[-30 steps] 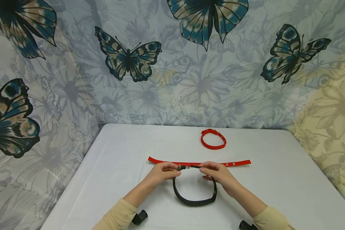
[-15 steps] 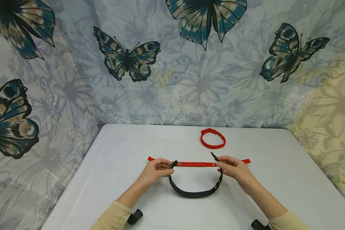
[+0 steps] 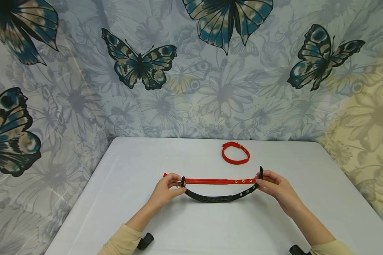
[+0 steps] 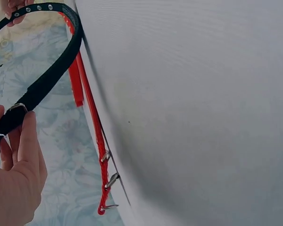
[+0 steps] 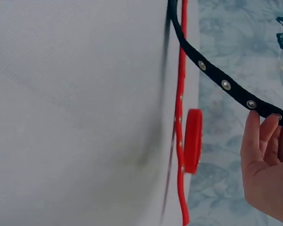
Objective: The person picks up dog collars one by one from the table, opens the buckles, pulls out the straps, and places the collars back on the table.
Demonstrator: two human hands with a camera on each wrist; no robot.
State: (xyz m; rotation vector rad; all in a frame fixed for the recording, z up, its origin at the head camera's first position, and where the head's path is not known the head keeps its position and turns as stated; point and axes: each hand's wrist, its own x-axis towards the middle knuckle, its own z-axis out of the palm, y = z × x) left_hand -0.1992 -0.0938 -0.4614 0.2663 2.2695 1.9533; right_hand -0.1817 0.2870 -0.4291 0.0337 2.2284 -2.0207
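Note:
A black collar [image 3: 210,199] with metal eyelets hangs in a shallow curve between the two hands, its middle sagging toward the table. My left hand [image 3: 166,187] pinches its buckle end; the metal buckle [image 4: 18,108] shows by the fingers in the left wrist view. My right hand [image 3: 279,187] pinches the eyelet end, and the tip sticks up above the fingers. Eyelets [image 5: 226,85] run along the strap in the right wrist view. Just behind lies a red collar [image 3: 207,181], stretched out straight on the table, its ends partly hidden by the hands.
Farther back on the white table [image 3: 146,156] lies a second red collar [image 3: 236,161], buckled into a ring. A wall covering with butterflies [image 3: 140,67] and flowers rises behind the table's far edge.
Both hands have moved apart, the right one farther. The black collar, held as a loop with its ends close together, has opened into a wide, shallow curve.

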